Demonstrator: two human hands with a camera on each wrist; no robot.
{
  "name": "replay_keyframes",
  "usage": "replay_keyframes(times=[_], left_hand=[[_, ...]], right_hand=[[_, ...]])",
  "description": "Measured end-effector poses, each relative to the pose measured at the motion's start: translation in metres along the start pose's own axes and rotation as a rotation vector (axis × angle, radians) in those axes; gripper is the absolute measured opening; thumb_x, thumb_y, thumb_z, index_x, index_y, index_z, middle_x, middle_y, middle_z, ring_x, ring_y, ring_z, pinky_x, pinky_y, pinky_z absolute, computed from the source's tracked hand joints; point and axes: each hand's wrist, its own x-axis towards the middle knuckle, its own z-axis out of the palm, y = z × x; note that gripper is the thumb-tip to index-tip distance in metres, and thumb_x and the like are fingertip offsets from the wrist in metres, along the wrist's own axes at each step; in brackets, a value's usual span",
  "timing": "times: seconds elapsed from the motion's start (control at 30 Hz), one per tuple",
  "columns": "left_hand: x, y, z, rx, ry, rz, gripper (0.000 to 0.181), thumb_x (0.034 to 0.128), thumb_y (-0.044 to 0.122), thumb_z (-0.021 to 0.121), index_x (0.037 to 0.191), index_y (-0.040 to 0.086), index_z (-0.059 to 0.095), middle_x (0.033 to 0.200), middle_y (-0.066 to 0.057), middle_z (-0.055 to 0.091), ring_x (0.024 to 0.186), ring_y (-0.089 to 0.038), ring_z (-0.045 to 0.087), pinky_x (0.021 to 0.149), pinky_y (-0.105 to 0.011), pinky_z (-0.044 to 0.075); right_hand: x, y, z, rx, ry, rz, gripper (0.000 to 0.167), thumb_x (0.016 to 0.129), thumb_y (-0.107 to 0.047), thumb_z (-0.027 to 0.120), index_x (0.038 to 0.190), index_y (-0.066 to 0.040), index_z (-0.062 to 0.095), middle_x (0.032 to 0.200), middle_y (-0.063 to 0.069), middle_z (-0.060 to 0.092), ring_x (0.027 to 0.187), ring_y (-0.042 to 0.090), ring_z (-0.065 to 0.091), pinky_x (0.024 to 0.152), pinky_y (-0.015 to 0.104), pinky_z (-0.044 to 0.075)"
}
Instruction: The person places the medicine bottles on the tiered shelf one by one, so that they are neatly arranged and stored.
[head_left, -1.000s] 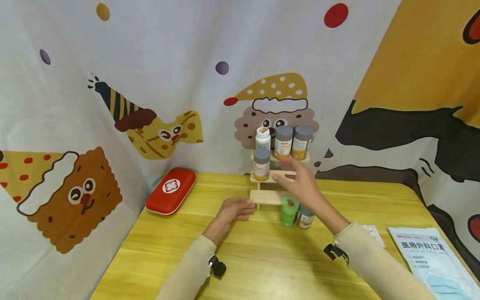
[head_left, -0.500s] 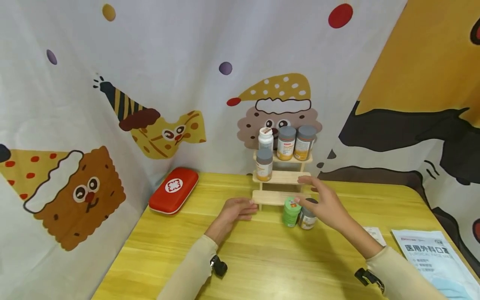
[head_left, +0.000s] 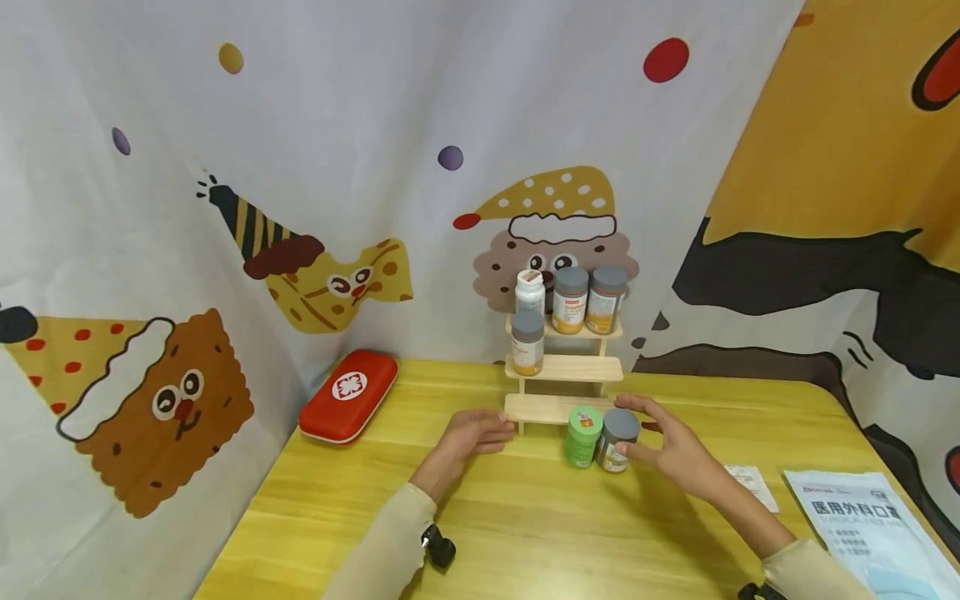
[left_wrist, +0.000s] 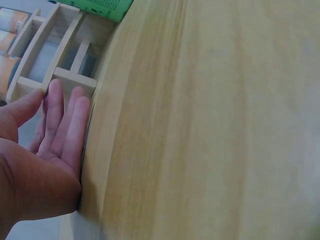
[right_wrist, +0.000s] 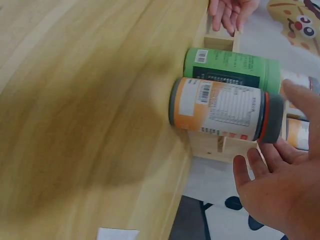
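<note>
My left hand (head_left: 472,437) lies at the left end of a three-step wooden rack (head_left: 573,367), with thumb and forefinger on either side of the lowest step's end in the left wrist view. My right hand (head_left: 678,454) is spread around a grey-lidded pill bottle (head_left: 611,454) standing on the table. Its thumb and fingers lie on opposite sides of the lid (right_wrist: 272,118), not visibly closed on it. A green bottle (head_left: 582,439) stands just left of that bottle. On the middle step stands another grey-lidded bottle (head_left: 527,346); a white bottle (head_left: 530,292) and two grey-lidded ones (head_left: 570,304) fill the top step.
A red zip case (head_left: 349,397) lies at the table's back left. At the right are a small white paper (head_left: 750,486) and a surgical mask packet (head_left: 855,525). A printed cloth (head_left: 360,150) hangs behind the table (head_left: 540,542).
My right hand has moved down and right from the middle step to the grey-lidded bottle on the table. The left hand stays at the rack. The head view has tilted slightly.
</note>
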Motion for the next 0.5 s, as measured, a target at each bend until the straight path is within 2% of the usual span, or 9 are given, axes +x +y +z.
replay_keyframes(times=[0.17,0.3,0.5], left_hand=[[-0.002,-0.003,-0.001,-0.002,0.000,0.012,0.038,0.1036,0.019,0.069,0.131,-0.008,0.065,0.121,-0.021,0.078,0.115,-0.034,0.077,0.097,-0.042,0.065],[-0.002,-0.003,-0.002,-0.004,0.003,-0.001,0.040,0.1040,0.020,0.068,0.133,-0.007,0.064,0.123,-0.020,0.078,0.115,-0.033,0.077,0.099,-0.041,0.065],[0.000,-0.004,-0.002,0.006,0.003,-0.005,0.042,0.1038,0.023,0.068,0.135,-0.005,0.064,0.123,-0.016,0.078,0.115,-0.031,0.077,0.100,-0.040,0.064]], right_hand=[[-0.002,0.005,0.005,0.023,-0.004,-0.019,0.071,0.097,-0.030,0.079,0.156,-0.007,0.047,0.154,0.012,0.057,0.138,0.024,0.053,0.112,0.050,0.052],[-0.001,0.009,0.006,0.043,-0.014,-0.041,0.070,0.097,-0.027,0.079,0.155,-0.007,0.047,0.153,0.012,0.057,0.134,0.013,0.054,0.110,0.042,0.053],[0.001,0.012,0.005,0.028,-0.009,-0.069,0.066,0.097,-0.022,0.079,0.153,-0.008,0.049,0.149,0.013,0.060,0.126,0.002,0.056,0.105,0.024,0.052]])
